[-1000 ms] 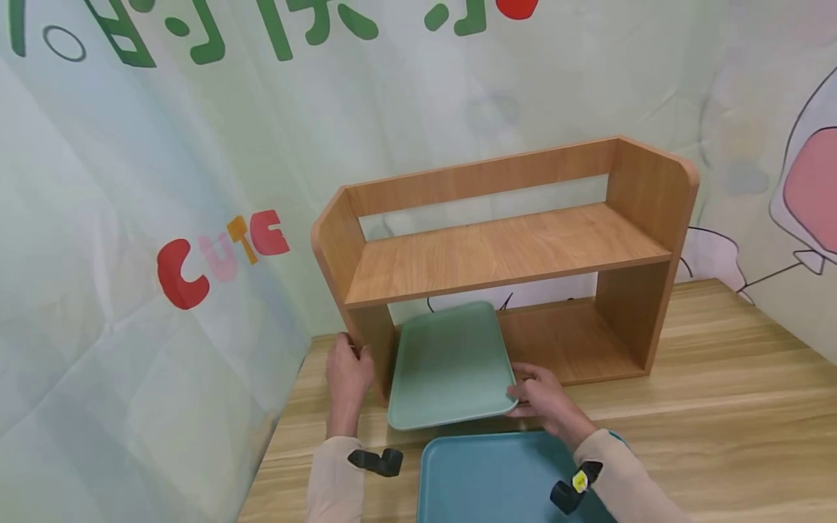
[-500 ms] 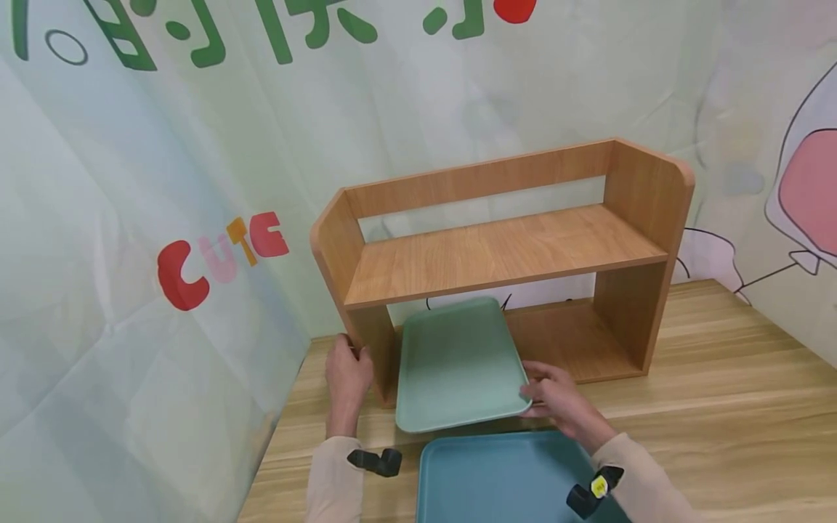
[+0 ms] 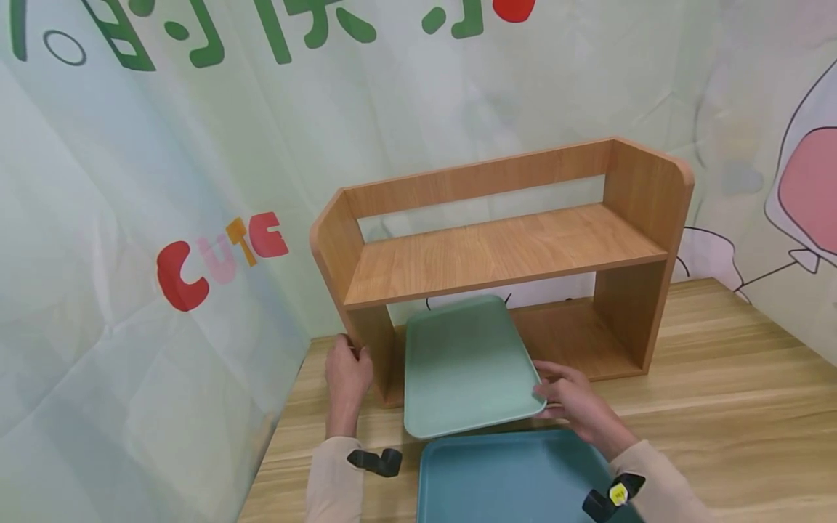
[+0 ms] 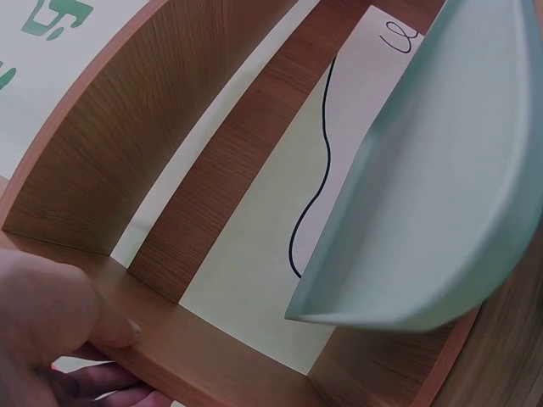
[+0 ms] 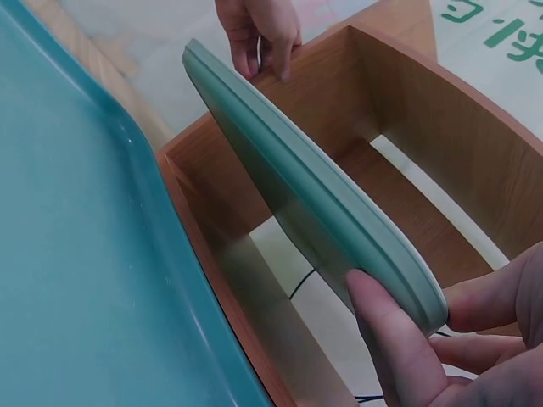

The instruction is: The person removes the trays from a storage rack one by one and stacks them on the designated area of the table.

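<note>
My right hand [image 3: 572, 399] pinches the near right corner of a light green tray [image 3: 471, 370], thumb on one face and fingers on the other, as the right wrist view shows. The tray slants in the left part of the lower bay of a two-tier wooden desk shelf [image 3: 503, 254], its near end jutting out past the front. With my left hand [image 3: 349, 370] I grip the front edge of the shelf's left side panel; in the left wrist view the thumb [image 4: 114, 326] lies on the panel's inner side, the other fingers outside.
A larger blue tray [image 3: 516, 479] lies on the wooden table [image 3: 739, 407] in front of the shelf, its far edge close to the green tray. A printed cloth backdrop [image 3: 418, 94] hangs behind the shelf and along the left.
My right hand has shifted right and slightly toward me with the green tray, whose near end sticks out more. My left hand has stayed on the side panel.
</note>
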### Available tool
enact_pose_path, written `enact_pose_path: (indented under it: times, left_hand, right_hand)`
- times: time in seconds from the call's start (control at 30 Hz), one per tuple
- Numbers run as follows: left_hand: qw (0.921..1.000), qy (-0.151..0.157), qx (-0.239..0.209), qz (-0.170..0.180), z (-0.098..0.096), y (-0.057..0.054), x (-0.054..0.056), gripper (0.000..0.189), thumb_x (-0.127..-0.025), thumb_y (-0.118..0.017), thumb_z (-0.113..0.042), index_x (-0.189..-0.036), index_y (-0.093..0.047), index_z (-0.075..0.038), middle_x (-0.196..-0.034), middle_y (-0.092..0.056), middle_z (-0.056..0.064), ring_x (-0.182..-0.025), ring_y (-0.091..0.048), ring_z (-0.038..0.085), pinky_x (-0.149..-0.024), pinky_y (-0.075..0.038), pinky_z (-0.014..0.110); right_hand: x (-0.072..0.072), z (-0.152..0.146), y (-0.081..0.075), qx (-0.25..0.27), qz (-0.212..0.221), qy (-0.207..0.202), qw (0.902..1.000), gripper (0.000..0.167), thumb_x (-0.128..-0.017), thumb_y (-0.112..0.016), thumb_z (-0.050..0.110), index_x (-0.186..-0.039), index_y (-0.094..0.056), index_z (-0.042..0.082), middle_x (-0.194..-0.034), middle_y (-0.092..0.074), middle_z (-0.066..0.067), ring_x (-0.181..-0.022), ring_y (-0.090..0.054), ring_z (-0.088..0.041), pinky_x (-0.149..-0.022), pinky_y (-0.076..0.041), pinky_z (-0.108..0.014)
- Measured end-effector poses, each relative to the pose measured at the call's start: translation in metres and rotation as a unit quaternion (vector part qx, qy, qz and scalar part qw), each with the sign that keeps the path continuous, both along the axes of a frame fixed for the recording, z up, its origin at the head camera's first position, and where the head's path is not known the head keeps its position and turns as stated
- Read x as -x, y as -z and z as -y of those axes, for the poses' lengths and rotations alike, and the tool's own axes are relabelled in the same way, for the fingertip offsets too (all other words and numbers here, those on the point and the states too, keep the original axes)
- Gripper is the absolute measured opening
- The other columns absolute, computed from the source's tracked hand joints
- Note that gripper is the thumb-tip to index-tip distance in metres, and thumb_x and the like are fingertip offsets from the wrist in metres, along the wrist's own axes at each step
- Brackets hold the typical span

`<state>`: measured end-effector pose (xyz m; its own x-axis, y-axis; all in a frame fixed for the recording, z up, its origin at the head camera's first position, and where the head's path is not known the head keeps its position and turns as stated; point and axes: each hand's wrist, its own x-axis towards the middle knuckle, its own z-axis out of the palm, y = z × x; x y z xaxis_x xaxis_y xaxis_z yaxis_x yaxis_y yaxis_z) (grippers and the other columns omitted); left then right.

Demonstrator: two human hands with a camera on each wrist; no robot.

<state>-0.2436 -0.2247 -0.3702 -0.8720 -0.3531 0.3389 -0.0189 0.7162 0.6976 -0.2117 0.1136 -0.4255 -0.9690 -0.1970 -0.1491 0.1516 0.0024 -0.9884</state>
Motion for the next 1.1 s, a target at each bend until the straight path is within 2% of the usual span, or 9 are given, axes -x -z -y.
enact_pose_path:
  times: [0.17, 0.37, 0.67, 0.87, 1.1]
  left_hand:
    - [1.0, 0.002, 0.0, -0.001, 0.0, 0.0, 0.0, 0.027, -0.094, -0.053, -0.01, -0.114, -0.051, 0.007, -0.104, -0.06, 0.026, -0.092, -0.06, 0.036, -0.075, -0.049, 0.046]
    - [1.0, 0.004, 0.0, -0.001, -0.001, 0.0, -0.001, 0.026, -0.094, -0.053, -0.01, -0.114, -0.051, 0.007, -0.103, -0.06, 0.026, -0.091, -0.059, 0.036, -0.074, -0.049, 0.045]
    - [1.0, 0.0, 0.001, -0.01, -0.002, -0.001, -0.002, 0.025, -0.093, -0.053, -0.01, -0.112, -0.052, 0.007, -0.102, -0.06, 0.025, -0.09, -0.059, 0.036, -0.074, -0.049, 0.045]
    - [1.0, 0.0, -0.005, -0.001, -0.002, 0.0, -0.001, 0.026, -0.094, -0.052, -0.01, -0.114, -0.051, 0.007, -0.104, -0.059, 0.025, -0.093, -0.058, 0.035, -0.075, -0.049, 0.045]
    - [1.0, 0.002, -0.005, -0.003, -0.001, 0.002, -0.001, 0.026, -0.094, -0.053, -0.009, -0.115, -0.051, 0.007, -0.105, -0.059, 0.025, -0.093, -0.059, 0.036, -0.074, -0.05, 0.044]
  right_hand:
    - [-0.002, -0.01, 0.0, 0.0, 0.009, -0.01, 0.9999, 0.056, -0.094, -0.05, 0.008, -0.146, -0.031, -0.001, -0.114, -0.047, -0.019, -0.081, -0.062, -0.02, -0.074, -0.056, -0.038]
    - [-0.003, -0.021, 0.001, -0.008, 0.008, -0.009, 0.9999, 0.057, -0.094, -0.049, 0.008, -0.147, -0.031, 0.0, -0.113, -0.047, -0.017, -0.082, -0.061, -0.02, -0.071, -0.055, -0.035]
    - [-0.003, -0.033, 0.0, -0.008, 0.003, -0.014, 0.9999, 0.056, -0.095, -0.047, 0.01, -0.147, -0.03, 0.001, -0.114, -0.05, -0.016, -0.087, -0.063, -0.02, -0.075, -0.056, -0.036]
    - [-0.004, -0.04, 0.002, -0.013, 0.004, -0.023, 0.9997, 0.055, -0.096, -0.047, 0.012, -0.147, -0.03, 0.001, -0.117, -0.051, -0.016, -0.091, -0.063, -0.02, -0.079, -0.056, -0.038]
    - [-0.006, -0.044, 0.003, -0.015, 0.007, -0.014, 0.9998, 0.053, -0.097, -0.046, 0.013, -0.147, -0.032, 0.002, -0.118, -0.05, -0.016, -0.092, -0.063, -0.02, -0.08, -0.055, -0.038]
